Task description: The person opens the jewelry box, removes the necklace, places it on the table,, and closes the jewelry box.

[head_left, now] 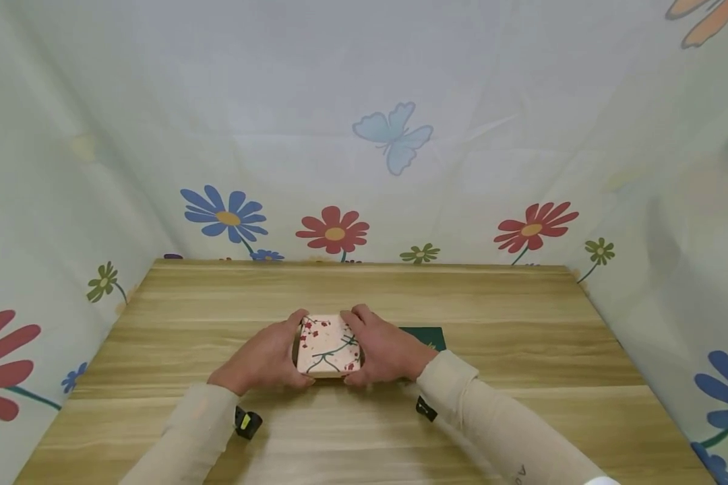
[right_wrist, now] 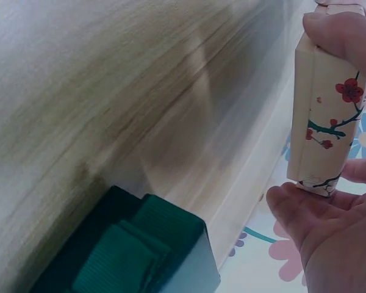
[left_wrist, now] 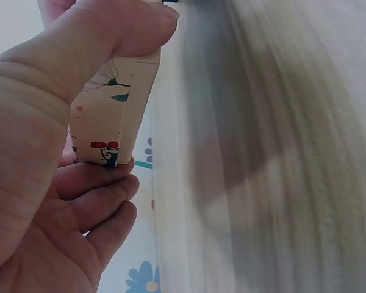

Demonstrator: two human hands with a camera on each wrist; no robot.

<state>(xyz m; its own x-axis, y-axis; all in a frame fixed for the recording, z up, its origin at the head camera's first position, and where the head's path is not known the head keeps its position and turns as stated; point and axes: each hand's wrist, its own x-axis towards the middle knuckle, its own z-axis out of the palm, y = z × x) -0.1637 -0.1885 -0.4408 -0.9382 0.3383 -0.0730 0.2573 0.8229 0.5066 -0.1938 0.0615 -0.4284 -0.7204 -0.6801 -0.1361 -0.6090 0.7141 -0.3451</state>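
Observation:
A small cream box (head_left: 329, 345) with a print of red blossoms and dark green branches is held between both hands above the wooden table. My left hand (head_left: 271, 353) grips its left side, thumb at the near edge and fingers at the far edge. On the opposite side my right hand (head_left: 387, 347) grips it the same way. In the left wrist view the box's side (left_wrist: 104, 113) shows between thumb and fingers. The right wrist view shows the box's other side (right_wrist: 332, 110), with a red flower on it.
A dark green box (head_left: 427, 336) with a ribbed green ribbon bow (right_wrist: 122, 256) stands on the table (head_left: 491, 296), partly behind my right hand. Black straps (head_left: 247, 423) show at the wrists. A flower-printed curtain (head_left: 267, 101) surrounds the table's back and sides.

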